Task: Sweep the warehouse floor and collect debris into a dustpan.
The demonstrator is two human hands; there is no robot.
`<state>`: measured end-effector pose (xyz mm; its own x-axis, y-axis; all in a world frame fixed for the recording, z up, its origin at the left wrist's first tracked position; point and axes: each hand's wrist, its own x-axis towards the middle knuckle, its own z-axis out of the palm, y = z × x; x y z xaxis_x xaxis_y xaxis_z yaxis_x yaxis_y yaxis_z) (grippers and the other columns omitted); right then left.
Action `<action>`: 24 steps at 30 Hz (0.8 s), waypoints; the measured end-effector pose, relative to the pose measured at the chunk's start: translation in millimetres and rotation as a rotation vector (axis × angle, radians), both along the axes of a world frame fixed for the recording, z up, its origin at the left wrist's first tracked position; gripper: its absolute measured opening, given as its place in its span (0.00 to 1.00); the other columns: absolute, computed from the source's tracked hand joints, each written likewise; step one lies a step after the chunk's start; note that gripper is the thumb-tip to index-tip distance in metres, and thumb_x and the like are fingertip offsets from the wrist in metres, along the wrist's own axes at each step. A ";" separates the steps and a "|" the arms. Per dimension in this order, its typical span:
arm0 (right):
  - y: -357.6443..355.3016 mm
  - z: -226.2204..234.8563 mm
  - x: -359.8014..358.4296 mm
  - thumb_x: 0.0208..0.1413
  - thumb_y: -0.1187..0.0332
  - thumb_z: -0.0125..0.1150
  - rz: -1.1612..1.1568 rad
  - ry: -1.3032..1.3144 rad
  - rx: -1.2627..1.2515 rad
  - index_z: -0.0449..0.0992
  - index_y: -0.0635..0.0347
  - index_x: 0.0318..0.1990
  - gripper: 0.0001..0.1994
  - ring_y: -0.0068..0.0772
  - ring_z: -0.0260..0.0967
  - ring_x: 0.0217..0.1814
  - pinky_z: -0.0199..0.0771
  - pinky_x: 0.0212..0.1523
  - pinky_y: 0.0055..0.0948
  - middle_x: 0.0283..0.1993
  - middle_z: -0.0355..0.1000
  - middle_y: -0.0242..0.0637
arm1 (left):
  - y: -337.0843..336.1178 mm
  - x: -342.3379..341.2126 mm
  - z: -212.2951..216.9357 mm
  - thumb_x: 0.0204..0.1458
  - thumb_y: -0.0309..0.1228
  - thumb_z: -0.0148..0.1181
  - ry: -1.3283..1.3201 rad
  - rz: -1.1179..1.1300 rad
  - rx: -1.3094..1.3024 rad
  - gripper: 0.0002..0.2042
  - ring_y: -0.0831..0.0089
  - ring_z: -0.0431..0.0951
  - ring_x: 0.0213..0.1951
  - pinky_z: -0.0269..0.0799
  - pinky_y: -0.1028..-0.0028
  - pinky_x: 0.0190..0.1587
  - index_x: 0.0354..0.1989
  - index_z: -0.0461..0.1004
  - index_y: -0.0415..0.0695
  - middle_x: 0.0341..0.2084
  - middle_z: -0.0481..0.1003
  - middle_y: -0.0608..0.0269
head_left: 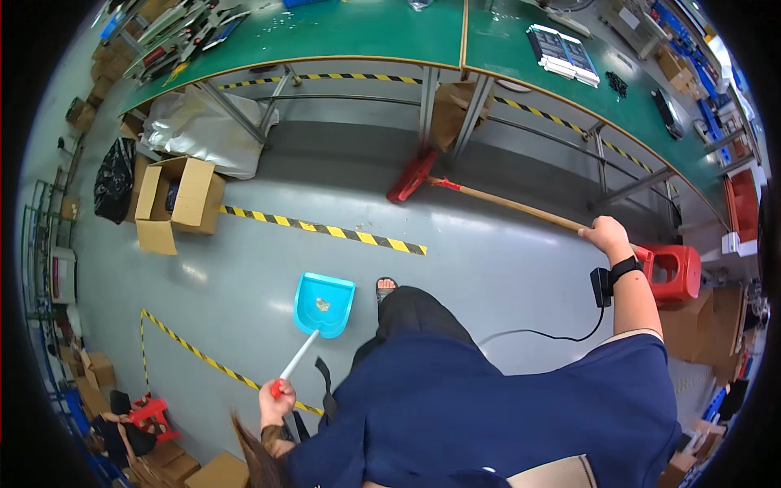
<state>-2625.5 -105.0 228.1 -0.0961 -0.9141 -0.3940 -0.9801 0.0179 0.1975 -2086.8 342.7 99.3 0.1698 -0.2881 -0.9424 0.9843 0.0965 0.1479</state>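
My right hand [608, 236] is closed round the wooden handle of a broom [521, 207], which stretches away to the left. The broom's red head [412, 175] rests on the floor beside a table leg. At the lower left, my left hand [277, 403] grips the red-tipped end of a long white handle. That handle belongs to a blue dustpan [303, 305] lying on the floor ahead of my left hand. A small pale bit of litter [323, 304] sits in the pan. Broom head and dustpan are well apart.
Green worktables [366, 37] on metal legs run along the far side. An open cardboard box [195, 191] and a black bag [114, 179] stand at left. A red stool [677, 272] is near my right arm. Black-and-yellow tape [325, 231] marks the floor. Another person [122, 435] is at lower left.
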 end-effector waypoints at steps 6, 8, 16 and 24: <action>3.2 0.4 -20.5 0.39 0.53 0.53 0.153 0.051 -0.008 0.73 0.66 0.25 0.20 0.44 0.66 0.34 0.65 0.37 0.34 0.27 0.69 0.48 | 58.6 -75.2 20.7 0.44 0.30 0.39 -0.020 0.046 -0.025 0.07 0.79 0.60 0.15 0.56 0.80 0.17 0.26 0.59 0.39 0.15 0.62 0.65; 0.3 9.3 -26.6 0.38 0.52 0.53 0.154 0.029 -0.022 0.73 0.65 0.25 0.20 0.44 0.66 0.34 0.65 0.36 0.35 0.27 0.69 0.48 | 61.6 -103.6 14.5 0.44 0.30 0.39 -0.040 0.083 -0.050 0.07 0.79 0.60 0.14 0.57 0.80 0.17 0.26 0.59 0.39 0.15 0.62 0.66; -35.4 5.7 -79.8 0.37 0.52 0.54 0.207 -0.002 -0.046 0.72 0.66 0.25 0.21 0.44 0.66 0.33 0.65 0.35 0.34 0.28 0.69 0.49 | 70.8 -213.4 -0.5 0.44 0.30 0.38 -0.084 0.187 0.029 0.07 0.78 0.60 0.14 0.56 0.79 0.16 0.23 0.58 0.40 0.15 0.62 0.65; -145.6 -24.5 -113.5 0.45 0.52 0.48 -0.130 -0.206 0.510 0.62 0.60 0.14 0.20 0.24 0.49 0.08 0.47 0.07 0.26 0.09 0.53 0.30 | 12.2 -325.4 -17.4 0.42 0.30 0.40 -0.141 0.311 0.184 0.06 0.78 0.59 0.13 0.56 0.80 0.15 0.23 0.59 0.40 0.14 0.62 0.65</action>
<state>-2739.0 -250.6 203.7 -0.0698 -0.5886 -0.8054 -0.9954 0.0938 0.0177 -2412.2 355.0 81.9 0.3539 -0.0304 -0.9348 0.8809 0.3467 0.3222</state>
